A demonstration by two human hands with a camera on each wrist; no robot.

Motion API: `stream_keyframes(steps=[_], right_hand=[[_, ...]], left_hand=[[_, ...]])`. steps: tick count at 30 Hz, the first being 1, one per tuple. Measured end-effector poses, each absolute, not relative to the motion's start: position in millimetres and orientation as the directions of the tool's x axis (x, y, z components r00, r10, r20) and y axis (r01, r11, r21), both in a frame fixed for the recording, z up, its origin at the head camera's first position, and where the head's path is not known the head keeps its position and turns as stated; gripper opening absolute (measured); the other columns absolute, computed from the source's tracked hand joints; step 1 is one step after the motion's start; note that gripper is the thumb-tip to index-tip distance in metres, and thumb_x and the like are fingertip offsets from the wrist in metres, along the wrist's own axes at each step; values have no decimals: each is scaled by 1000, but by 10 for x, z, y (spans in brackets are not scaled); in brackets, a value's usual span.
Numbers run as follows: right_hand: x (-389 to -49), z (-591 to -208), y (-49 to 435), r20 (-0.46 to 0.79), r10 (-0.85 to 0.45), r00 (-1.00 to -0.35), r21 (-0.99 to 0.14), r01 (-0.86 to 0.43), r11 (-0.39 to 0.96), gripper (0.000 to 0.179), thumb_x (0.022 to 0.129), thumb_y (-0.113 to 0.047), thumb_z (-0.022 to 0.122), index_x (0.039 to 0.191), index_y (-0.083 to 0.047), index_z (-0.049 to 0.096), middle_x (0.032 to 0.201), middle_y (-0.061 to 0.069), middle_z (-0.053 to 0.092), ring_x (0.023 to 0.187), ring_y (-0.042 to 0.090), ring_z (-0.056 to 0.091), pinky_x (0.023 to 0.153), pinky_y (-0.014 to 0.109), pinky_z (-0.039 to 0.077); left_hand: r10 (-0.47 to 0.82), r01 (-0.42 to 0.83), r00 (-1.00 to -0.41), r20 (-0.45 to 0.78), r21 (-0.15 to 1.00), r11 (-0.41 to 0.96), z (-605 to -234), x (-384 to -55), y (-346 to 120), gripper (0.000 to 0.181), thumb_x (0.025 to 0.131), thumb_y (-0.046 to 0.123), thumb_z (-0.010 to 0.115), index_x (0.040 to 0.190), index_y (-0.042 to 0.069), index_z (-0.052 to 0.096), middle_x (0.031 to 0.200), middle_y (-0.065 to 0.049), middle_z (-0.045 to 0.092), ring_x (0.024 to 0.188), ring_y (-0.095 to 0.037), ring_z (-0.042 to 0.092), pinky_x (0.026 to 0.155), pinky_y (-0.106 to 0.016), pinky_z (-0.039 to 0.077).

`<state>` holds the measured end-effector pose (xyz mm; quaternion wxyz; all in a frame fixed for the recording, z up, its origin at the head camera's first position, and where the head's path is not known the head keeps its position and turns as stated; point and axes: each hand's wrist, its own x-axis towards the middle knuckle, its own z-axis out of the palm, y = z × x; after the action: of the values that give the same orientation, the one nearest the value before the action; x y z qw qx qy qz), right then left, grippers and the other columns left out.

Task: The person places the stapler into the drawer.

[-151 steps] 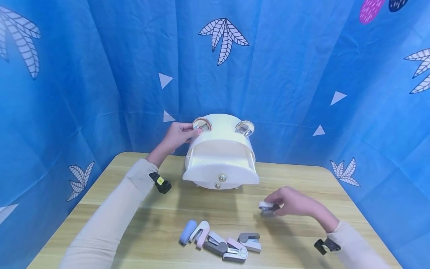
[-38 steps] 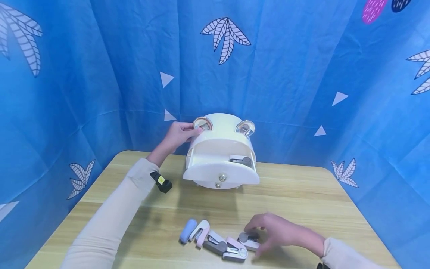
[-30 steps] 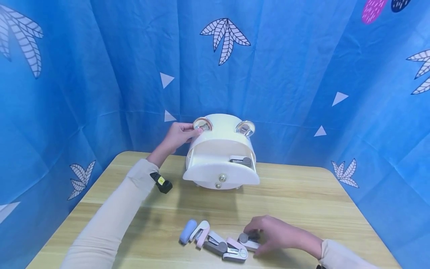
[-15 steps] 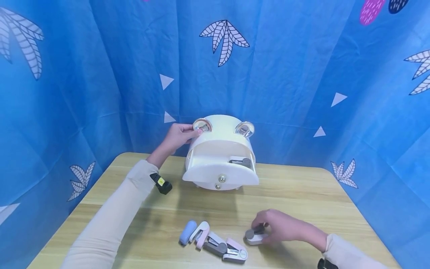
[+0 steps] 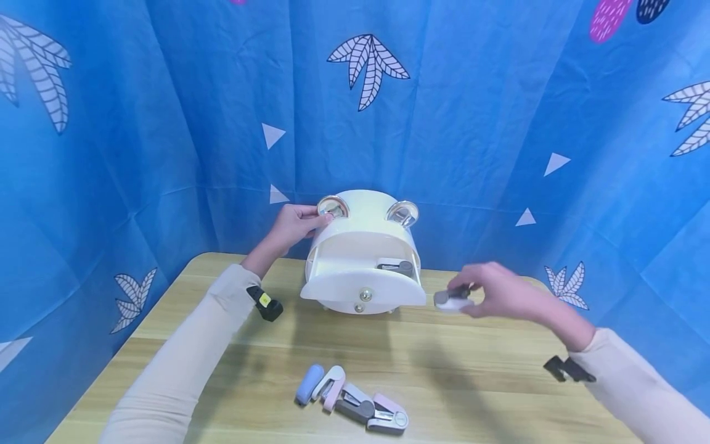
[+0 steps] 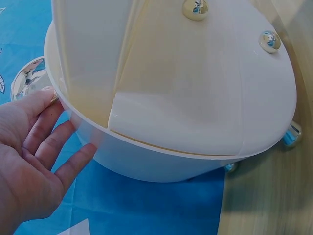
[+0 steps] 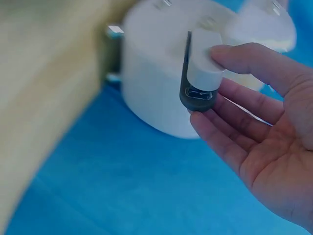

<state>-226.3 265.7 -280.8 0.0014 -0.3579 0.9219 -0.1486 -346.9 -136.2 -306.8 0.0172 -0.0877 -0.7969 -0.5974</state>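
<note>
A round white storage box [image 5: 363,228] [image 6: 171,98] with two shiny ear knobs stands at the far side of the wooden table [image 5: 488,357]; its drawer [image 5: 363,290] is pulled open with one small grey-and-white stapler [image 5: 396,267] inside. My left hand [image 5: 294,225] [image 6: 34,156] rests open-fingered against the box's left side. My right hand [image 5: 488,293] [image 7: 254,127] is raised just right of the drawer and pinches a white-and-grey mini stapler [image 5: 452,299] [image 7: 200,71] between thumb and fingers.
Several small staplers [image 5: 352,398], blue, pink and grey, lie in a row near the table's front edge. Blue patterned cloth [image 5: 166,123] hangs behind and on both sides of the table.
My right hand picked a white-and-grey stapler from the right end of the row and lifted it up beside the open drawer. My left hand has stayed on the box.
</note>
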Motion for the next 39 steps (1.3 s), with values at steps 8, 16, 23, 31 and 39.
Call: stream_keyframes(steps=[8,16,23,31,39], right_hand=[[-2441,-2282,2434,246,-678,-692,-188,-721,668,33,82,-4,82,114,-4,75,105,5,76,93,19,72,80,37,63],[-2607,-2009,2028,210,-721,-660,-217,-751,624,34,82,-3,82,115,-2,75,108,10,76,98,25,74,88,44,62],[-2740,-1852,1737,150,-757,-636,-265,-763,589,33,83,-4,82,115,-1,75,108,12,77,97,24,73,91,44,62],[-2825,-1882,1423,89,-806,-585,-268,-793,546,25,83,-8,83,108,-6,79,98,6,79,90,18,74,89,43,62],[-2893,-2021,1172,53,-875,-482,-225,-859,460,18,84,-7,82,101,-4,79,94,7,79,89,21,75,83,38,61]], left_hand=[[115,168,-983,141,947,274,-3083,-3471,-1348,42,94,28,75,126,2,71,128,-19,70,124,-32,66,100,-48,56],[112,171,-983,146,948,270,-3079,-3454,-1351,41,93,26,76,125,2,71,128,-19,70,123,-32,65,99,-48,57],[115,157,-985,130,951,268,-3094,-3465,-1355,43,94,29,75,129,4,70,129,-18,70,125,-32,65,101,-48,55],[103,156,-986,132,949,275,-3100,-3472,-1359,43,94,30,75,128,4,70,128,-18,71,125,-32,65,101,-49,55],[97,166,-985,144,947,276,-3111,-3473,-1344,42,94,29,75,126,3,71,125,-19,72,122,-32,67,100,-48,56]])
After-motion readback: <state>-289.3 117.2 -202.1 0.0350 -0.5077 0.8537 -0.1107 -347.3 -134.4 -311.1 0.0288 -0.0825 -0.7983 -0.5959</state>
